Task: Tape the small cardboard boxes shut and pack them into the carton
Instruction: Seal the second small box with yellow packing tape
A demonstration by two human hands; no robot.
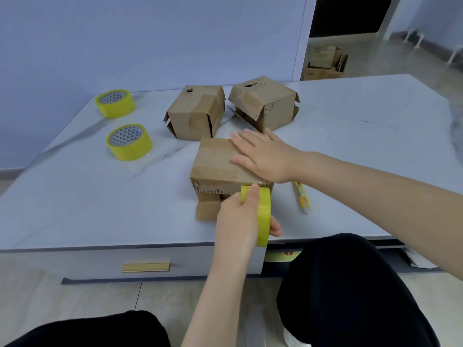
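Head view is showing a person sitting at a low white table (350, 146). The right hand (265, 156) is lying flat, with straight fingers, on top of the near box (215, 159) and pressing it down. The left hand (238, 219) is gripping a yellow tape roll (264, 216), with fingers curled around it and the thumb on its rim. The roll is touching the front top edge of the near box, just under the right wrist. A bit of tape seems to be sticking to that edge, but I cannot tell how far it is running over the top.

I think the job is only getting started. The near box is sitting close to the front of the table. Its front side is looking torn and gaping, so it is probably needing more tape. Behind it, the back left box (195, 113) and the back right box (265, 103) are waiting side by side. Their side flaps are hanging loose, so they are not looking shut.

No box is packed yet. An open carton (325, 63) is standing on the floor far off, and I cannot tell if it is the one to fill.

A far spare roll (115, 103) and a near spare roll (129, 142) are lying on the left. A yellow cutter (302, 197) is lying just right of the near box.
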